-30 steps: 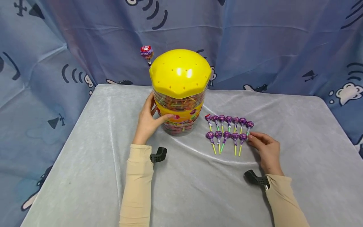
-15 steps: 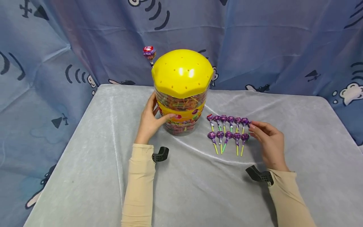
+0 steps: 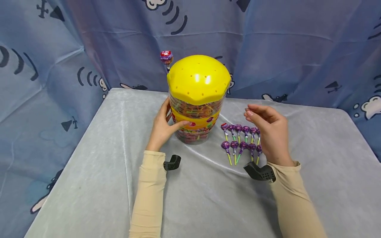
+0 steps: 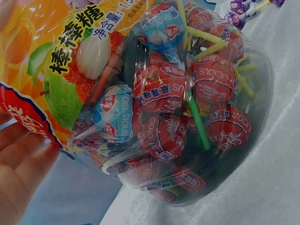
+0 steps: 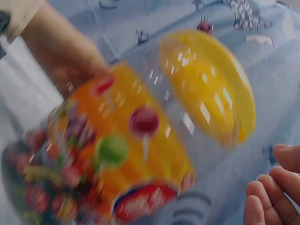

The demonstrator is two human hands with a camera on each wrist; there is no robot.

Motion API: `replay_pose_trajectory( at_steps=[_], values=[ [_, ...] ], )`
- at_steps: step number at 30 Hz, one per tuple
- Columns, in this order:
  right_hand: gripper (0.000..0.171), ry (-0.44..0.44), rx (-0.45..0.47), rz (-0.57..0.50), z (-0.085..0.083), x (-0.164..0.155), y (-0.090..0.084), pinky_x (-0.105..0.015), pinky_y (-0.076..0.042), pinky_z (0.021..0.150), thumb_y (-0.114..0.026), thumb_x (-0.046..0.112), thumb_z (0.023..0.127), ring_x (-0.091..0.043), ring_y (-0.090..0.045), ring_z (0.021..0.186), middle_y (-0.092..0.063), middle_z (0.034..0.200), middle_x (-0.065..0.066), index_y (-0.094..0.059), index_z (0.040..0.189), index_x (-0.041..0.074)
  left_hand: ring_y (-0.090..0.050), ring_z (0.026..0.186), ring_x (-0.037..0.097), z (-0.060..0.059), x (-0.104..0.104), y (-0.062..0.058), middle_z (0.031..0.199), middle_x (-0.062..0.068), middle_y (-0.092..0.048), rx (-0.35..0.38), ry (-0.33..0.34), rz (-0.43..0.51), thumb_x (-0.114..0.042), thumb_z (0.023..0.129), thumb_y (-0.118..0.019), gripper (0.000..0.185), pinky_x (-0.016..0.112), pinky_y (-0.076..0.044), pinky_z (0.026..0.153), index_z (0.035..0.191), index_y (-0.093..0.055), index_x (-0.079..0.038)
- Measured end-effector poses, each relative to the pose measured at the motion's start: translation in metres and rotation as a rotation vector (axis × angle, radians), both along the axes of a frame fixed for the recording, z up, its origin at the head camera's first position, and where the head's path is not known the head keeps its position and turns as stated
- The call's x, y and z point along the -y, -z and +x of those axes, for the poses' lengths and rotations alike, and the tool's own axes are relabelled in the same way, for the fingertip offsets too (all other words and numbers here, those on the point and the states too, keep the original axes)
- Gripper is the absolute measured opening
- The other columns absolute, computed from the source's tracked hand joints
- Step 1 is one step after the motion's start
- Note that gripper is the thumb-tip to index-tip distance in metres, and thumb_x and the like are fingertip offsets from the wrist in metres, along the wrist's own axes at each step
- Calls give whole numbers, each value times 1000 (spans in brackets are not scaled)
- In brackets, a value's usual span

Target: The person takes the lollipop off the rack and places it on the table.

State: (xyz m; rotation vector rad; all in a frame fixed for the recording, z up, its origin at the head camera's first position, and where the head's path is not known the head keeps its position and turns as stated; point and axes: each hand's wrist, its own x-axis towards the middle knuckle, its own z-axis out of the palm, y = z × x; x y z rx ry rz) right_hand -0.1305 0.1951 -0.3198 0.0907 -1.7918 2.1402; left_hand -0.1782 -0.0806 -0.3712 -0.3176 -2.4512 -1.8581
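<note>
A clear jar of wrapped lollipops with an orange-yellow label (image 3: 194, 120) and a domed yellow lid (image 3: 199, 77) stands on the table. My left hand (image 3: 162, 127) grips its left side, the thumb across the front of the label. Loose purple-wrapped lollipops (image 3: 234, 145) lie in two rows right of the jar. Over the right end of these rows hovers my right hand (image 3: 269, 134), its fingers loosely bent. In the right wrist view nothing shows between the right fingers (image 5: 281, 187). The hand hides part of the rows. Red and blue wrapped lollipops (image 4: 161, 86) show through the jar wall.
One lollipop (image 3: 166, 58) sticks up at the lid's left edge. A pale grey cloth (image 3: 202, 195) covers the table. Behind it hangs a blue patterned curtain (image 3: 282, 62). A black camera mount sits on each wrist.
My right hand has left the rightmost lollipop of the back row and moved up and left, toward the jar. The left hand keeps its hold. The head view has shifted slightly.
</note>
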Motion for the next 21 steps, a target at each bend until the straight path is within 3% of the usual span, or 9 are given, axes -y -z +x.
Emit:
replay_pose_trajectory(
  at_steps=[9, 17, 21],
  values=[
    [22, -125, -113, -43, -12, 35, -38, -29, -53, 80, -69, 0, 84, -25, -64, 85, -67, 95, -15, -66, 104, -10, -27, 138, 15, -3, -1, 5, 152, 3, -26, -19, 8, 15, -25, 79, -78, 95, 30, -30, 111, 152, -17, -19],
    [20, -174, -176, -99, -24, 64, -65, -29, -54, 80, -71, -4, 80, -26, -62, 87, -67, 94, -16, -68, 99, -10, -27, 138, 16, -3, 0, 6, 152, 3, -26, -21, 8, 20, -24, 79, -78, 96, 29, -30, 111, 152, -16, -19],
    [17, -199, -189, -76, -32, 80, -77, -28, -53, 83, -71, -5, 80, -28, -61, 89, -67, 95, -16, -70, 97, -6, -27, 138, 15, -2, 1, 5, 152, 3, -26, -20, 5, 12, -24, 79, -78, 96, 30, -30, 111, 152, -17, -19]
  ],
)
